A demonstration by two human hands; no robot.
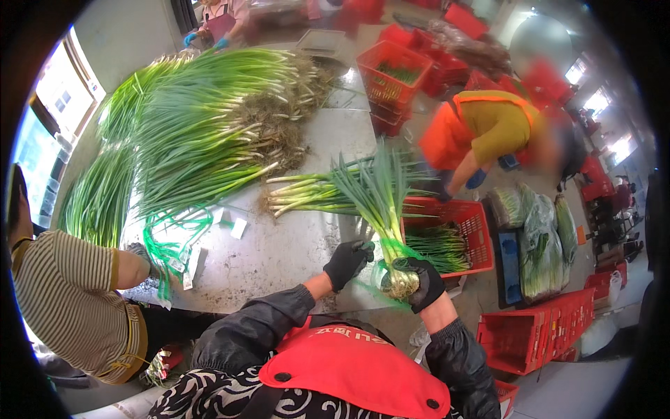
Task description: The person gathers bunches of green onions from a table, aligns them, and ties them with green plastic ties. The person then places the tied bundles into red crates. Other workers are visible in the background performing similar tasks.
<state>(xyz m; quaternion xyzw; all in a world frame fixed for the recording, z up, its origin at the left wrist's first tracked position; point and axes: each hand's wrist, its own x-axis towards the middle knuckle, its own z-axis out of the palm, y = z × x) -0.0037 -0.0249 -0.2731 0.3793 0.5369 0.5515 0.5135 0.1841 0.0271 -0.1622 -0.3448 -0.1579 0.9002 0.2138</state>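
My right hand (425, 283), in a black glove, grips a bunch of green onions (388, 225) near its white root end. The bunch stands leaves up over the table's near right edge, with green netting (390, 293) around its lower part. Just left of the roots is my left hand (349, 266), also gloved in black, its fingers bent; whether it holds an end of the netting cannot be told. Behind the bunch, more green onions (303, 194) lie on the metal table (272, 256), their roots pointing left.
A large onion pile (209, 120) covers the table's far left. Green mesh ties with white tags (175, 241) lie beside a co-worker's gloved hand (142, 256). A red crate (479, 235) holding onions stands at right, near a bending co-worker (487, 125). Bagged onions (542, 246) lie beyond.
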